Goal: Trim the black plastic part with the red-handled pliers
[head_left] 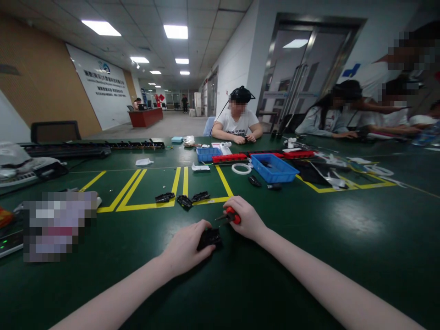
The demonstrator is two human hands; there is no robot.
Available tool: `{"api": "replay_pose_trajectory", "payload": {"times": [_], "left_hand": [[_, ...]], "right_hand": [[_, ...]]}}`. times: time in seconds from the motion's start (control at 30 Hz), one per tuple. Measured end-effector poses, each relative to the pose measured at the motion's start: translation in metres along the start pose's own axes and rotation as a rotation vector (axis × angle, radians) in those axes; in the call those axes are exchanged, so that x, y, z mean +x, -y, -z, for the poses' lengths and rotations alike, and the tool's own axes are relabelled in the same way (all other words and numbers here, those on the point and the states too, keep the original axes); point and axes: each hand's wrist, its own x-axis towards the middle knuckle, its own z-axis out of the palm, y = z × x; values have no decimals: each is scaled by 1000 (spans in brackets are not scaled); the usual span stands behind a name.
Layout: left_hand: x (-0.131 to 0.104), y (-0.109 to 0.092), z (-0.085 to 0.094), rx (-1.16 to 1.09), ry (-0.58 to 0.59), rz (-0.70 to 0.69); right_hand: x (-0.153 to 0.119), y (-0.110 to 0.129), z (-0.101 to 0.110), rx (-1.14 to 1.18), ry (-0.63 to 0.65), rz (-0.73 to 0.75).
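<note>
My left hand point(187, 247) grips a small black part point(210, 238) low over the green table point(275, 279), thumb on its near side and fingers on its far side. To the right, my right hand point(245, 217) is closed around the red handles of a plier-like tool point(233, 216). The tool's dark tip points left, just above the black part; whether they touch I cannot tell. Beyond my hands lie three similar black pieces, one at the left point(165, 197), one in the middle point(184, 201) and one at the right point(200, 196), near yellow tape lines.
A large blue tray point(274, 168) and a smaller blue basket point(208, 154) stand farther back, with red strips point(229, 158) and a white ring point(241, 169) nearby. A person point(238, 120) sits across the table. More people sit at the right. A pixelated object point(62, 224) lies left.
</note>
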Motion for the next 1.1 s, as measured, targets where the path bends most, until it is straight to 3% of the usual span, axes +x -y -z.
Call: {"api": "replay_pose_trajectory", "payload": {"times": [0.23,0.43,0.8,1.1], "left_hand": [[-2,-2,4,-40,-6,39],[-5,2,7,-100,-4,13],[-7,13,4,-187,-126,-88],[-10,10,14,-258,-30,-61]], "right_hand": [[2,-6,-1,-122,-23,56],[2,-1,0,-120,51,114],[0,1,0,-156,135,146],[-3,5,1,-196,131,142]]}}
